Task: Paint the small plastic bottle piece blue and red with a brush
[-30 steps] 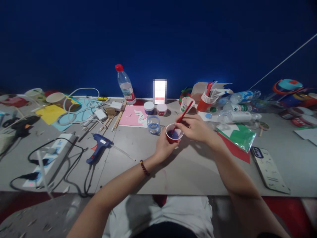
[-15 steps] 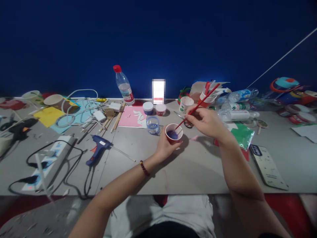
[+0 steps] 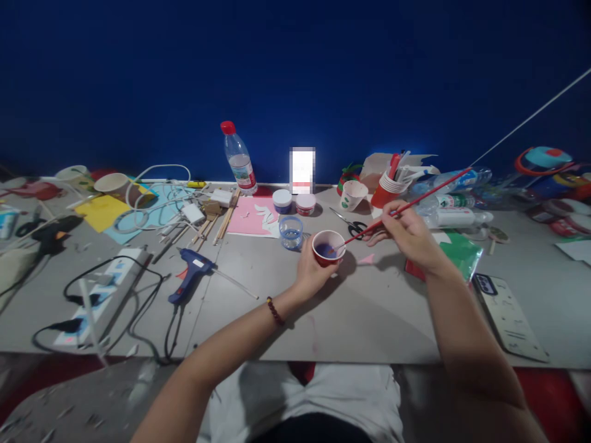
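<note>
A red paper cup (image 3: pixel 328 247) with bluish-purple liquid inside is held, slightly tilted, by my left hand (image 3: pixel 311 271), its fingers wrapped round the side. My right hand (image 3: pixel 404 237) pinches a long red brush (image 3: pixel 415 200), which slants down to the left with its tip inside the cup. Just left of the cup stands a small clear container with a blue rim (image 3: pixel 291 234). Black-handled scissors (image 3: pixel 355 229) lie behind the brush, and a pink scrap (image 3: pixel 366 259) is on the table to the right of the cup.
Behind are two paint jars (image 3: pixel 282 202), a bottle (image 3: pixel 240 163) and a white patterned cup (image 3: pixel 353 195). A blue glue gun (image 3: pixel 191 274) and a power strip (image 3: pixel 104 298) with cables lie left. Plastic bottles (image 3: pixel 455 216), green sheet (image 3: pixel 459 252) and a phone (image 3: pixel 510 317) are right.
My right hand has moved right and lower, and the brush now slants more flatly, its tip still in the cup. The whole view has shifted slightly, with the table's things appearing further right.
</note>
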`<state>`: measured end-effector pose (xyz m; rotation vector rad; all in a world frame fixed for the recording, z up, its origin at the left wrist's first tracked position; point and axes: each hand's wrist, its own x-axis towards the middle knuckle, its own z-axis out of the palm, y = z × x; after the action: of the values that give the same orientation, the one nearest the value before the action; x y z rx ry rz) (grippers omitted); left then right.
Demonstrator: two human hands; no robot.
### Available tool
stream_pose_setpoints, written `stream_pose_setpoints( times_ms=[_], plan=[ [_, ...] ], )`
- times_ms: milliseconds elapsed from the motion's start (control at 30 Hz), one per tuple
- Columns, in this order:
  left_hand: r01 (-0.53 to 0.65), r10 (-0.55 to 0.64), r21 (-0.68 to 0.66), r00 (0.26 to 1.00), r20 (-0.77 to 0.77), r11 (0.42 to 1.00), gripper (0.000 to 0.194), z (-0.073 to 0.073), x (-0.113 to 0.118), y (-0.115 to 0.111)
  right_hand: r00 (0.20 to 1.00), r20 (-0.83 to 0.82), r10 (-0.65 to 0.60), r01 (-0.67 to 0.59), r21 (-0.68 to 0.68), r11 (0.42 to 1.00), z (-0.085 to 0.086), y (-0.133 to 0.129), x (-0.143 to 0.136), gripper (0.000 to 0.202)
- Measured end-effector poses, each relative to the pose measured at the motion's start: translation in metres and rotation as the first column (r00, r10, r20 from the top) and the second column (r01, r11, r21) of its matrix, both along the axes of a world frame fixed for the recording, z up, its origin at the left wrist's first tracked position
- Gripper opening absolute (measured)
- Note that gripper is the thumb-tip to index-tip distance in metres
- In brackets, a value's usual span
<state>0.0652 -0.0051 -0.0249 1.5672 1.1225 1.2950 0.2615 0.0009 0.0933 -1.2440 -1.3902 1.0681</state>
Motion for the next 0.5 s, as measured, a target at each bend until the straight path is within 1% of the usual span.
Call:
stream_pose_setpoints(
  times_ms=[167, 267, 367, 500],
  plan=[
    [-0.039, 0.039, -0.013, 0.999, -0.032, 0.999, 0.057, 0.004, 0.0, -0.002, 0.996, -0.084, -0.007, 0.001, -0.063, 0.998, -0.01, -0.01, 0.004, 0.042],
    [-0.023, 0.024, -0.065, 1.0, 0.008, 0.998, 0.054, 0.008, 0.0, -0.002, 0.988, -0.138, -0.074, 0.071, -0.029, 0.997, -0.016, -0.01, 0.009, 0.045],
    [0.014, -0.005, -0.123, 0.998, 0.07, 0.992, 0.054, 0.008, 0.0, -0.002, 0.975, -0.156, -0.16, 0.165, 0.021, 0.986, -0.022, -0.008, 0.016, 0.043],
    [0.009, 0.002, -0.123, 0.996, 0.087, 0.992, 0.054, 0.005, 0.002, -0.001, 0.963, -0.157, -0.218, 0.226, 0.041, 0.973, -0.03, -0.007, 0.024, 0.039]
  ],
)
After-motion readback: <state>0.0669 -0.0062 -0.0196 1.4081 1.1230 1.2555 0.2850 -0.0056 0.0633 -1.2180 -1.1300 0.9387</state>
